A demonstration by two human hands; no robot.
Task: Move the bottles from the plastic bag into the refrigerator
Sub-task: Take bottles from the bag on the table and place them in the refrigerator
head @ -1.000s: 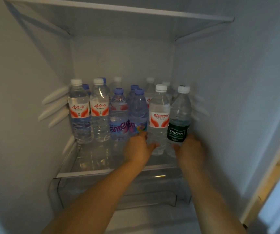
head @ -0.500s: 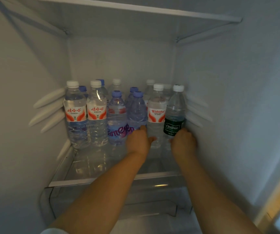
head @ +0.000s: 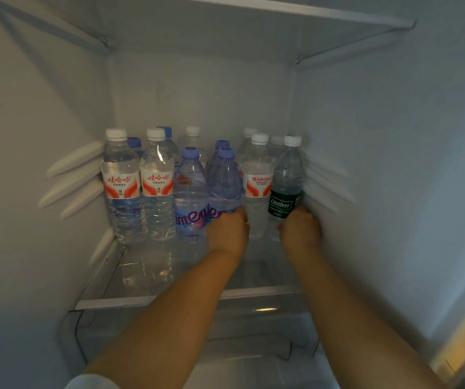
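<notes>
On fridge shelf (head: pixel 186 299), hands pushed bottles (head: pixel 256 186) further back

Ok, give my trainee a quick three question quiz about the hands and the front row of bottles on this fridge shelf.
1. True or false: the green-labelled Cestbon clear plastic bottle stands at the right end of the front row.
2. The left hand touches which bottle? A) purple-capped tinted plastic bottle B) leftmost red-labelled bottle.
3. Fill in: the bottles stand on a glass ____.

Key: 1 true; 2 A; 3 shelf. The right hand is at the Cestbon bottle's base.
</notes>
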